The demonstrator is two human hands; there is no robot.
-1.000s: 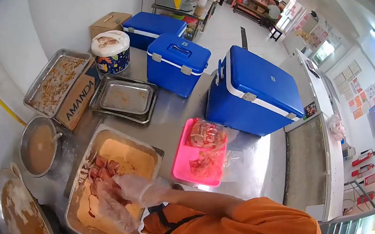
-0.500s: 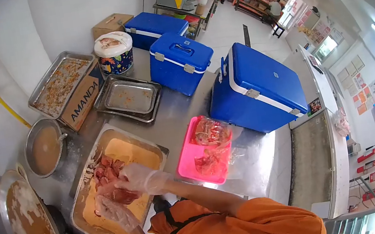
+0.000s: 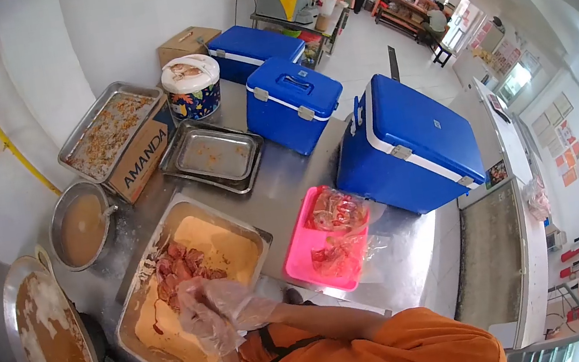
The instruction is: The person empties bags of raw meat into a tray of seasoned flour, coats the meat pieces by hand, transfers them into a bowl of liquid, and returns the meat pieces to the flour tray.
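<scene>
A clump of raw reddish meat pieces (image 3: 177,269) lies on pale orange flour-like powder (image 3: 220,240) in a large rectangular metal tray (image 3: 125,322). My left hand (image 3: 203,327) and my right hand (image 3: 239,302), both in clear plastic gloves, are close together over the near side of the tray, just in front of the meat. They overlap, and the loose plastic hides the fingers. I cannot make out anything held in them. A dark red streak (image 3: 156,319) marks the powder left of my hands.
At left are a wok of brown oil with foam (image 3: 51,336) and a bowl of cloudy liquid (image 3: 81,228). Beyond stand stacked metal trays (image 3: 214,155) and an AMANDA box (image 3: 144,161). A pink tray with plastic bags (image 3: 297,258) and a blue cooler (image 3: 405,152) sit right.
My hands have drawn back from the meat towards my body and come together. The meat they were gripping now lies on the powder. The camera view has shifted slightly.
</scene>
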